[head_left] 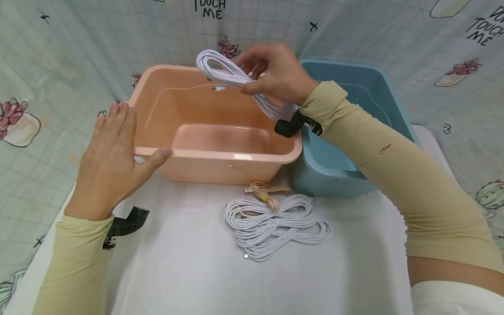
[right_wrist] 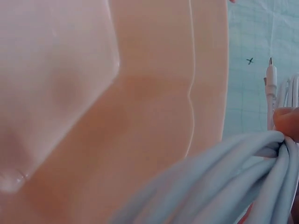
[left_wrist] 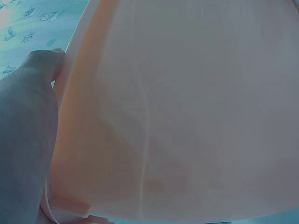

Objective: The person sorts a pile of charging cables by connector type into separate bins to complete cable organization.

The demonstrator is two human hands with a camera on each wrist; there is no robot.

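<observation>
My right hand (head_left: 277,74) pinches a coiled white cable (head_left: 224,72) above the back right part of a peach plastic bin (head_left: 218,168). One small plug of that cable pokes out below the coil in the head view. Seen from the right wrist, the white loops (right_wrist: 219,182) bunch at the thumb, with a slim connector (right_wrist: 271,77) pointing up. My left hand (head_left: 112,157) lies with fingers straight along the bin's left rim, thumb over the front left corner. In the left wrist view that hand (left_wrist: 28,126) sits against the bin's edge. Only bare floor shows inside the bin.
A blue bin (head_left: 334,183) stands against the peach bin's right side, partly under my right forearm. In front, on the white table (head_left: 189,262), lie bundled white cables (head_left: 271,227) and a small beige cable (head_left: 267,190). A patterned cloth (head_left: 267,26) hangs behind.
</observation>
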